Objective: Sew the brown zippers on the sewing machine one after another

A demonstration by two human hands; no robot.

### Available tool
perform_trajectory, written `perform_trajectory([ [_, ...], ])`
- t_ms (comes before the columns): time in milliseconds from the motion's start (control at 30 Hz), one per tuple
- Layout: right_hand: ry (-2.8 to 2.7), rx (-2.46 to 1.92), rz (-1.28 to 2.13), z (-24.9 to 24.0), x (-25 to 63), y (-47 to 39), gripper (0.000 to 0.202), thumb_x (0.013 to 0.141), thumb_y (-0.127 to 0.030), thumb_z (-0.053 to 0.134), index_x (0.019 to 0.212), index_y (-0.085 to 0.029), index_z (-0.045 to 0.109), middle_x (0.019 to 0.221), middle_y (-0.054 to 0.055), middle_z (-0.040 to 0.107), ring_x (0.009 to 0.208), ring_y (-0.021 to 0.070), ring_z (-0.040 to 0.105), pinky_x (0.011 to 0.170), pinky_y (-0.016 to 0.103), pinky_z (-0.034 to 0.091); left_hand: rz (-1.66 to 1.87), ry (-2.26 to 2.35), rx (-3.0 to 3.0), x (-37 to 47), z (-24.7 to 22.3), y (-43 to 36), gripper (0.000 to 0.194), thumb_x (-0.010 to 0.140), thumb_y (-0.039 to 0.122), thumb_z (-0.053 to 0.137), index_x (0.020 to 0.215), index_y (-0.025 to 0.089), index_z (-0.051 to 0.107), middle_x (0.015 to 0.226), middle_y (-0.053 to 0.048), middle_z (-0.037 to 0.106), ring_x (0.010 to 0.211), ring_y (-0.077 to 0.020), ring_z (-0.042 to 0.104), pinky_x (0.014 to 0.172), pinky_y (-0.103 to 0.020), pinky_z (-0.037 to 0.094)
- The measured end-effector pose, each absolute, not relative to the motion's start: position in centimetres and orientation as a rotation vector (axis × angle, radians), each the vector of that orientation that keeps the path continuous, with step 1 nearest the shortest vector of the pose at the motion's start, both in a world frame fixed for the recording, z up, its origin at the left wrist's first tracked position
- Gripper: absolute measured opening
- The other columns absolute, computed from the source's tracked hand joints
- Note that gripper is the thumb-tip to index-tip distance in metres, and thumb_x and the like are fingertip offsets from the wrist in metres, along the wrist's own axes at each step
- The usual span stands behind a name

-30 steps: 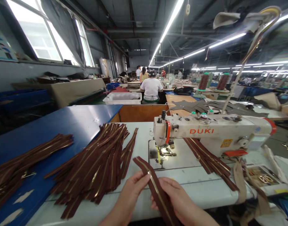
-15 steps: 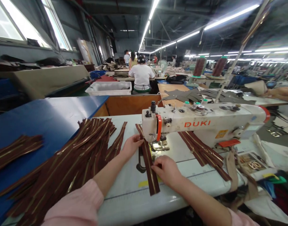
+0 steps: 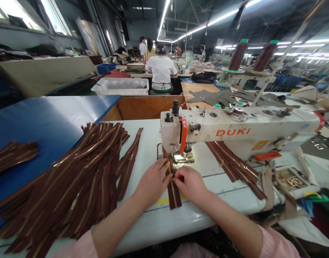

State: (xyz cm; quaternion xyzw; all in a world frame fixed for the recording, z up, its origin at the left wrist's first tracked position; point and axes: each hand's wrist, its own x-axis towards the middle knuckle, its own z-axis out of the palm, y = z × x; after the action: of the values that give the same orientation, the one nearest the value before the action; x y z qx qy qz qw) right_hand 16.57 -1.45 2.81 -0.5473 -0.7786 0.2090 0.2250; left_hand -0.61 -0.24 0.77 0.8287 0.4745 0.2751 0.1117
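Observation:
A brown zipper strip with brass-coloured teeth [image 3: 175,199] lies lengthwise beside the presser foot [image 3: 182,158] of a white sewing machine [image 3: 204,125]. My left hand [image 3: 154,180] grips its left side just in front of the foot, fingers bent and pressed together. On the strip's right edge, my right hand [image 3: 190,183] pinches with thumb and forefinger. Both thumbs come close together over the teeth. The strip's far end passes under the machine head and is partly hidden. Its near end lies flat on the machine bed.
A big heap of brown zippers [image 3: 81,179] covers the left of the table, with a smaller bundle [image 3: 14,154] on the blue surface. More zippers [image 3: 234,168] lie under the machine arm. A tray of metal buckles [image 3: 293,179] sits at right. A person in white [image 3: 161,71] sits ahead.
My left hand has come back toward me along the zipper, from its far part to beside my right hand. The strip's near end sits slightly farther away, and the camera view has shifted.

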Motion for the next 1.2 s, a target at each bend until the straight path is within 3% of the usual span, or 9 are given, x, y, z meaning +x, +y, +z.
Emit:
perform_trajectory([
  [267,-2.135,-1.509,0.534,2.61,16.57,-1.65,0.012,0.083,-0.014,0.06,0.071,-0.017,0.06,0.072,0.0,0.059,0.072,0.015,0.052,0.066,0.025,0.034,0.665,1.41,2.713,-0.19,0.94,-0.56,0.031,0.092,0.022,0.043,0.116,0.009,0.058,0.121,-0.017,0.061,0.115,-0.0262,0.056,0.1,-0.043,0.046],
  [533,-2.182,-1.522,0.489,2.69,16.52,-1.66,0.013,0.087,-0.014,0.054,0.091,-0.017,0.066,0.085,0.005,0.065,0.081,0.0185,0.058,0.071,0.027,0.04,0.663,1.456,2.691,-0.16,0.86,-0.72,0.032,0.092,0.026,0.048,0.119,0.011,0.057,0.122,-0.015,0.061,0.114,-0.0268,0.057,0.098,-0.044,0.048],
  [1033,-2.26,-1.356,0.404,2.23,17.14,-1.98,0.019,0.092,-0.014,0.049,0.096,-0.016,0.068,0.083,0.006,0.062,0.079,0.017,0.057,0.071,0.026,0.042,0.582,1.442,2.775,-0.07,1.1,-0.81,0.031,0.094,0.022,0.044,0.121,0.012,0.057,0.123,-0.016,0.061,0.115,-0.0268,0.056,0.097,-0.044,0.048],
  [1200,-2.23,-1.353,0.425,2.31,17.11,-1.81,0.017,0.091,-0.013,0.051,0.088,-0.016,0.068,0.08,0.005,0.061,0.075,0.0163,0.056,0.068,0.025,0.042,0.598,1.446,2.751,-0.06,1.18,-0.84,0.032,0.094,0.024,0.044,0.122,0.014,0.056,0.123,-0.014,0.061,0.116,-0.0263,0.056,0.097,-0.044,0.048],
])
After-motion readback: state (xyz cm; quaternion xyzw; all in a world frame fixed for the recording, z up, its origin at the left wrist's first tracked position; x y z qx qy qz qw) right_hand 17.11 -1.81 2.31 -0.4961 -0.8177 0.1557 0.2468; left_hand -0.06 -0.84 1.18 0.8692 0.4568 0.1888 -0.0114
